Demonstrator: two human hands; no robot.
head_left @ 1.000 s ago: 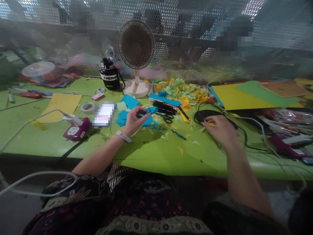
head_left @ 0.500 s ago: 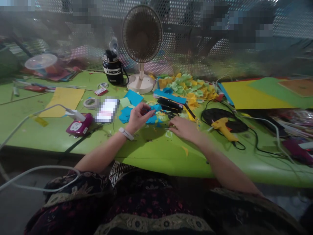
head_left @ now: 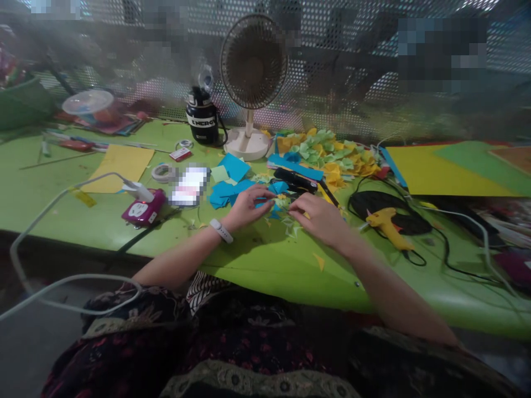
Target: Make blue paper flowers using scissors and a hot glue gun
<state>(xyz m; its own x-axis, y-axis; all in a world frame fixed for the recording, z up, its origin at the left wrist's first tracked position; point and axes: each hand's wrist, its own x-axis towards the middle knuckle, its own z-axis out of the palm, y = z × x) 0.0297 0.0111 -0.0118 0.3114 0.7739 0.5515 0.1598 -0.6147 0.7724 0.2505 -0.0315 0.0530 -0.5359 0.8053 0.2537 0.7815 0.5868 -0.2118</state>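
Observation:
My left hand point(head_left: 248, 207), with a white band on its wrist, pinches a small folded blue paper piece point(head_left: 277, 188) just above the green table point(head_left: 257, 260). My right hand point(head_left: 318, 216) has its fingers curled down beside it, fingertips close to the same blue piece and to small paper scraps; what it grips, if anything, is hidden. More blue paper pieces point(head_left: 226, 190) lie left of my left hand. A black stapler point(head_left: 295, 180) and scissors lie just behind my hands.
A yellow glue gun point(head_left: 384, 224) lies on a black pad at the right with cables. A small fan point(head_left: 253, 83) and black mug point(head_left: 203, 119) stand at the back. A heap of green and yellow paper point(head_left: 327, 155), tape roll point(head_left: 162, 172), magenta socket block point(head_left: 143, 210), yellow sheets.
My right hand left the glue gun on the black pad and moved left to meet my left hand. The left hand stayed on the blue paper piece.

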